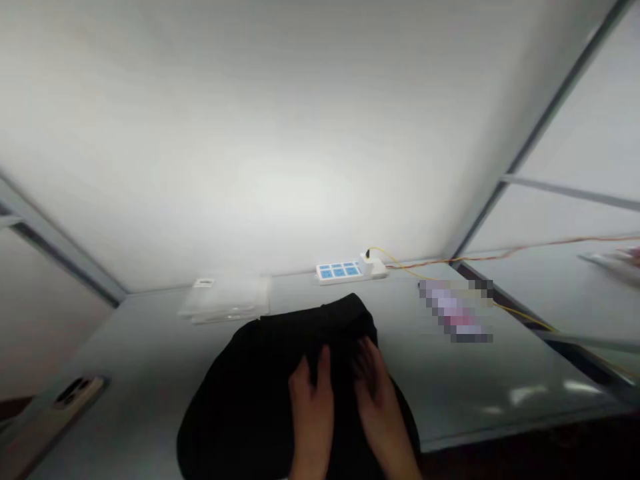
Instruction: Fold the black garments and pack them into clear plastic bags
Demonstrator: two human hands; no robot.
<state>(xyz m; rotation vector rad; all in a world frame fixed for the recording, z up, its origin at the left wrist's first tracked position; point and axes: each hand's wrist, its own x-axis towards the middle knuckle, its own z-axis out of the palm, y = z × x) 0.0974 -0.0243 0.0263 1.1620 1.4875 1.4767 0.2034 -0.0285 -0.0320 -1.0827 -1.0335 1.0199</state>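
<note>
On the table (145,360), we should smooth the black garment (240,400) gently with left hand (313,393) and right hand (373,395), but cannot tell if they pinch it.

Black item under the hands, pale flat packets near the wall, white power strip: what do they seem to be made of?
Black item: probably soft, matte fabric; its edges fold and it shows little shine.
Pale flat packets: likely thin plastic film, judging by their translucent look.
White power strip: seemingly hard plastic, with crisp edges and blue socket panels; blur hides its finish.
</note>
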